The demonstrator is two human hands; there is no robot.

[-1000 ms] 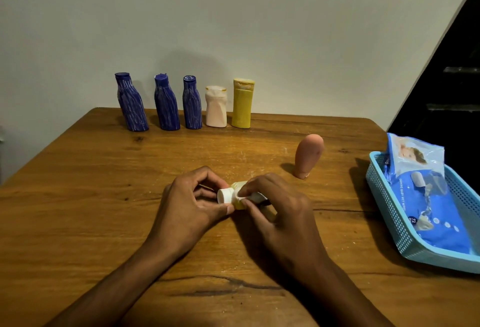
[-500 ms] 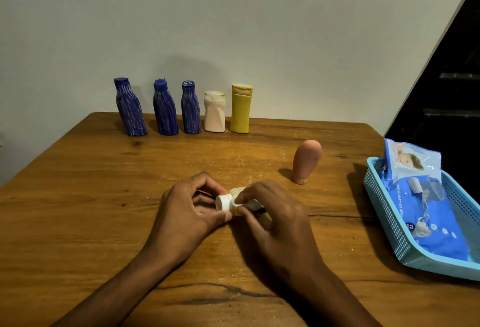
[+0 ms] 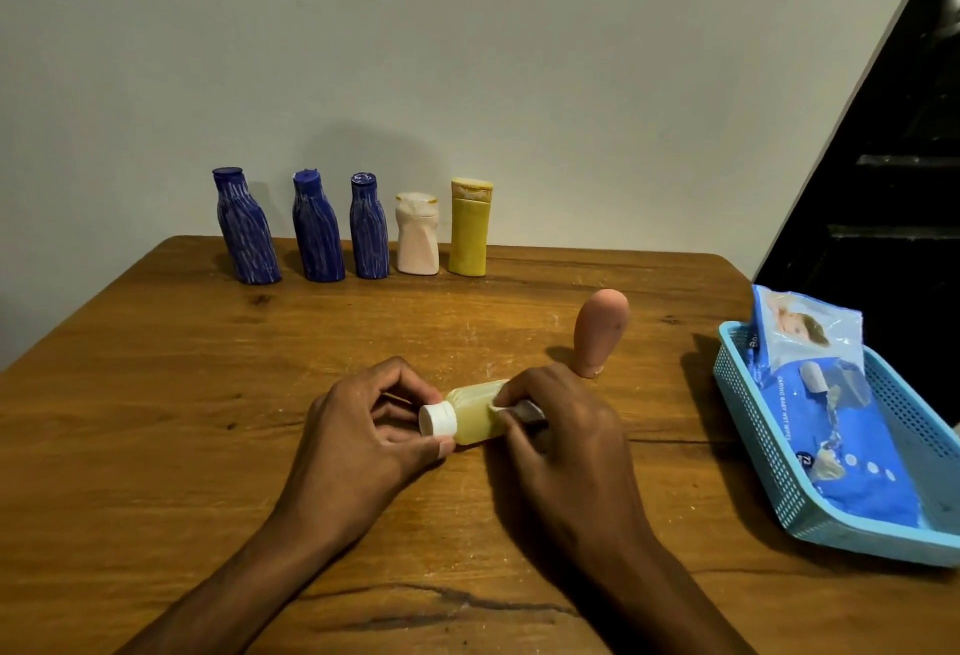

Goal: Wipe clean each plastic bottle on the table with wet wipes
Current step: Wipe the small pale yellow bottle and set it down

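Pale grey wall backs a wooden table (image 3: 156,394) whose grain and a dark crack run across the near edge. Near the middle of it, a small pale yellow bottle (image 3: 475,415) with a white cap (image 3: 438,419) lies on its side, cap pointing left, held between both hands just above or on the wood; which, the view does not settle. The left hand (image 3: 363,441) pinches the cap end between thumb and curled fingers. The right hand (image 3: 566,441) wraps over the bottle's other end, its fingers curled and pressing a small white wet wipe (image 3: 511,410) against the plastic; most of the wipe and the bottle's base are hidden under that hand. Just beyond the right hand stands a pink bottle (image 3: 600,332), rounded end up and leaning slightly, apart from the hands. Along the far edge by the wall stands a row of five: three dark blue bottles (image 3: 317,233) streaked with pale lines, then a squat cream bottle (image 3: 418,238), then a taller yellow bottle (image 3: 470,230), all upright and near one another without clearly touching. At the right edge of the table sits a light blue perforated basket (image 3: 769,451) holding a blue pack of wet wipes (image 3: 841,425), its top end propped on the basket's far rim. Behind the basket a dark opening cuts diagonally across the wall.
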